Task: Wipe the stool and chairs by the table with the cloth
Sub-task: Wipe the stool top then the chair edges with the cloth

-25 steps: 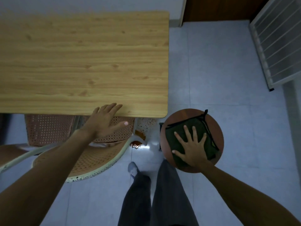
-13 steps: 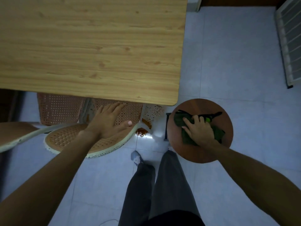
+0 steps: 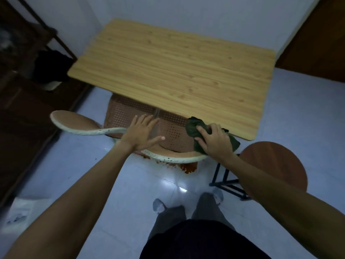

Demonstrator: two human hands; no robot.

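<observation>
My right hand (image 3: 214, 141) grips a bunched dark green cloth (image 3: 194, 128) against the right side of a brown perforated chair (image 3: 173, 131) that is tucked under the wooden table (image 3: 177, 71). My left hand (image 3: 141, 133) rests flat with spread fingers on the chair's cream-rimmed edge. A second cream-rimmed chair part (image 3: 74, 124) juts out to the left. The round brown stool (image 3: 276, 161) stands at the right on black legs, bare, partly hidden behind my right forearm.
Dark wooden furniture (image 3: 28, 109) lines the left side, with a black item on it. A brown door (image 3: 317, 43) is at the far right. A rust-coloured stain (image 3: 188, 167) marks the pale tiled floor under the chair. My legs and feet are at the bottom.
My right hand lifted the cloth off the stool and brought it left onto the chair. The stool seat is now bare. The view swung back and left.
</observation>
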